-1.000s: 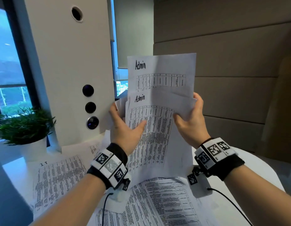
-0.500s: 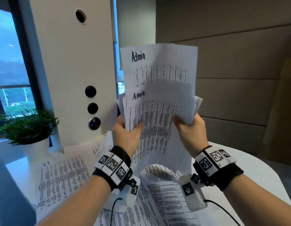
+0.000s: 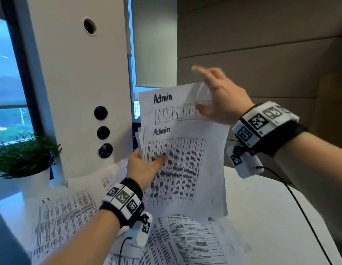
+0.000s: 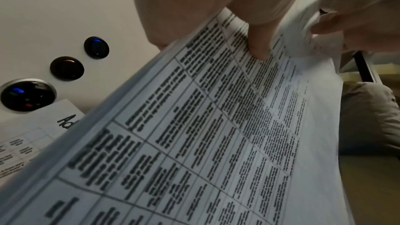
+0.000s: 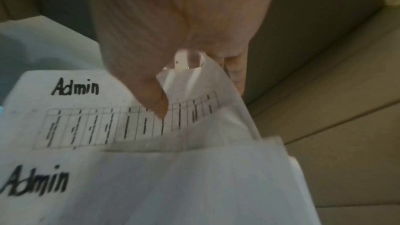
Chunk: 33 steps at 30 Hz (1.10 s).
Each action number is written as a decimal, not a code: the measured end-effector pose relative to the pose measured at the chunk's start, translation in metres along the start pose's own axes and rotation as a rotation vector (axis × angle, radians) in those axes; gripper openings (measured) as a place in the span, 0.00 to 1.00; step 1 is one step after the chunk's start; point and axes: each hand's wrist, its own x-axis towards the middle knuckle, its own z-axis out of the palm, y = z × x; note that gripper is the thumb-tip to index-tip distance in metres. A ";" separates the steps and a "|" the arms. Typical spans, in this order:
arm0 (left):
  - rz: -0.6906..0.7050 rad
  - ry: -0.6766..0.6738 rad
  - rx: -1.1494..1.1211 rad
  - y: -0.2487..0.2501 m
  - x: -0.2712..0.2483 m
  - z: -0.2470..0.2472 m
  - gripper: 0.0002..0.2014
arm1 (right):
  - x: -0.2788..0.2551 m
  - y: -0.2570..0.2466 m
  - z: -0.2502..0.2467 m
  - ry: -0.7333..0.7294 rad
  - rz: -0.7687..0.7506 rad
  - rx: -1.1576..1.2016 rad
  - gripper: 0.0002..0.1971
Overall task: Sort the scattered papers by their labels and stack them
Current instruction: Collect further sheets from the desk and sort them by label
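I hold a sheaf of printed papers upright over the table, two of them headed "Admin". My left hand (image 3: 150, 163) grips the left edge of the front Admin sheet (image 3: 185, 169), thumb (image 4: 259, 47) on the print and fingers hidden behind. The back Admin sheet (image 3: 172, 108) sticks up above it. My right hand (image 3: 214, 94) pinches that sheet's top right corner: the thumb (image 5: 155, 102) lies on its face, the fingers stretch up behind, and the corner curls. The front sheet (image 5: 151, 177) fills the bottom of the right wrist view.
A sheet headed "IT" (image 3: 61, 217) lies on the white table (image 3: 271, 217) at left. Another printed sheet (image 3: 185, 243) bulges under the sheaf, and one more (image 3: 101, 180) lies by the white pillar (image 3: 80, 92). A potted plant (image 3: 26, 153) stands far left.
My right hand left the sheaf's right edge and rose to the back sheet's top corner. That sheet now sticks out less above the front one. The left hand kept its hold.
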 end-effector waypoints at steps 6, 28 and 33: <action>-0.082 0.027 -0.066 -0.009 0.006 -0.007 0.45 | 0.004 -0.009 0.003 -0.357 -0.028 -0.399 0.32; -0.107 0.336 0.089 -0.048 0.020 -0.050 0.41 | -0.025 0.048 0.015 -0.023 0.374 0.639 0.03; -0.151 0.436 -0.206 -0.043 0.027 -0.057 0.32 | -0.066 0.065 0.058 0.145 0.602 0.944 0.07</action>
